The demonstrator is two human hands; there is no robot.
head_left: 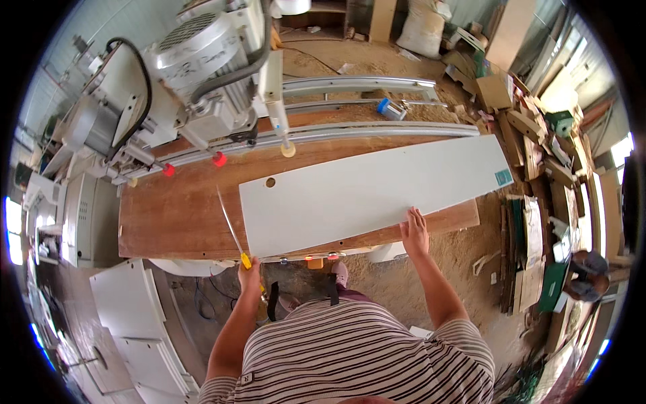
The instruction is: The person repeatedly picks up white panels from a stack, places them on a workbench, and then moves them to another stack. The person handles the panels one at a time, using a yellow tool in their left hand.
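Observation:
A long white board (356, 192) lies aslant on the brown wooden worktable (168, 215). Near its left end is a round hole, and a teal sticker (503, 178) marks the right end, which juts past the table. My left hand (249, 275) is closed around the yellow handle of a file (231, 225). Its long, thin metal blade points up and away, beside the board's left edge. Fingers stretched out, my right hand (415, 232) rests on the near edge of the board, right of its middle.
A machine with a grey motor (202, 57) and red-tipped clamps (219, 159) stands over the table's left rear. Metal rails (363, 131) run behind the board. Coloured buttons (309, 261) line the table front. White panels (131, 303) lie lower left; scrap wood (538, 148) piles up right.

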